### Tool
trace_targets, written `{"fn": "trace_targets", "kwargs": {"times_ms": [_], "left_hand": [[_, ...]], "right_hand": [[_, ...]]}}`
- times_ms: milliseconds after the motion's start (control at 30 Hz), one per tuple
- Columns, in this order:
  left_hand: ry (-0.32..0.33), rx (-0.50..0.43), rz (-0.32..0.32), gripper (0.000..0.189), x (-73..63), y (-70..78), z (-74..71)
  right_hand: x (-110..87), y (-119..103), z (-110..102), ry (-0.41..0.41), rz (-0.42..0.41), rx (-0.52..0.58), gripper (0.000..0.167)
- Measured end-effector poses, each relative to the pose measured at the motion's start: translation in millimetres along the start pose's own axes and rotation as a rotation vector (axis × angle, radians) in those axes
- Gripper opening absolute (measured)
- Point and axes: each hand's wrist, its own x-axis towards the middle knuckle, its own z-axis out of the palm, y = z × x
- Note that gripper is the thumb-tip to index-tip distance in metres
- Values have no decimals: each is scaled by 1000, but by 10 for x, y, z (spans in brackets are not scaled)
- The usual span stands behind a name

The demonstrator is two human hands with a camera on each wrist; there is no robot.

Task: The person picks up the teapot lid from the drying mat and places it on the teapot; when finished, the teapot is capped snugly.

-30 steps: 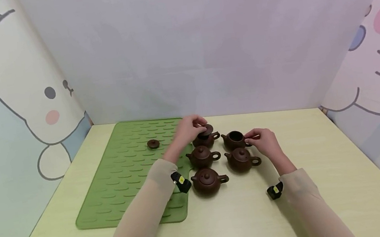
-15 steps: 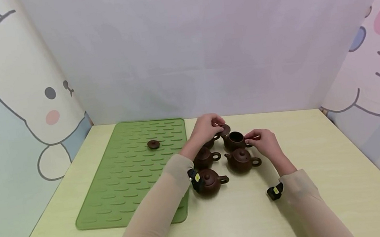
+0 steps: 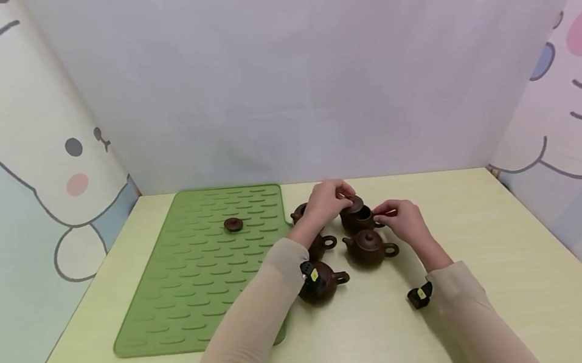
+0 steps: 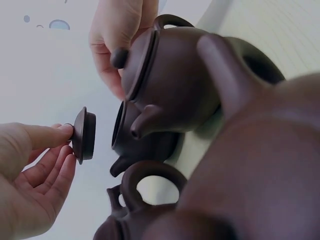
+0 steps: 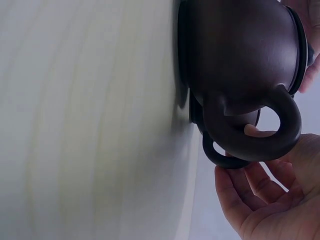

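Observation:
My left hand (image 3: 327,202) pinches a dark brown teapot lid (image 4: 84,135) by its knob. The lid is tilted close over the mouth of an uncovered teapot (image 3: 356,223) in the back right of the group. With thumb and fingers, my right hand (image 3: 405,221) holds that teapot's handle (image 5: 220,159). A lidded teapot (image 3: 367,250) stands just in front of it. The back left teapot (image 3: 297,212), its rim showing, is partly hidden by my left hand. My left wrist and forearm partly cover the two nearer teapots on the left.
A green textured mat (image 3: 188,281) lies on the left of the pale wooden table (image 3: 513,275). One small brown lid (image 3: 233,225) rests on the mat. The front left teapot (image 3: 323,284) sits beside the mat's right edge. A pale curtain (image 3: 278,85) stands behind the table.
My left hand has carried the lid rightward from over the back left teapot to over the back right teapot. My right hand has stayed at the handle.

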Motion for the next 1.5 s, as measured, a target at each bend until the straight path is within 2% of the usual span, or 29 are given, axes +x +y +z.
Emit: {"fn": "trace_targets", "kwargs": {"times_ms": [500,733,900,1067,1333,1500], "left_hand": [[-28,14,-5,15,57,9,213],[-42,118,-34,15,82,7,300],[-48,169,-61,15,86,48,327],[-40,166,-84,13,92,62,340],[-19,196,-91,11,78,84,347],[-32,194,-86,12,58,93,326]], "right_hand": [[-3,-18,9,-2,30,9,17],[-7,-18,7,-10,33,-1,17],[-8,-1,8,8,11,3,14],[-11,-10,11,18,1,1,14],[11,0,27,3,23,-16,17],[-2,-5,30,9,25,-16,16]]}}
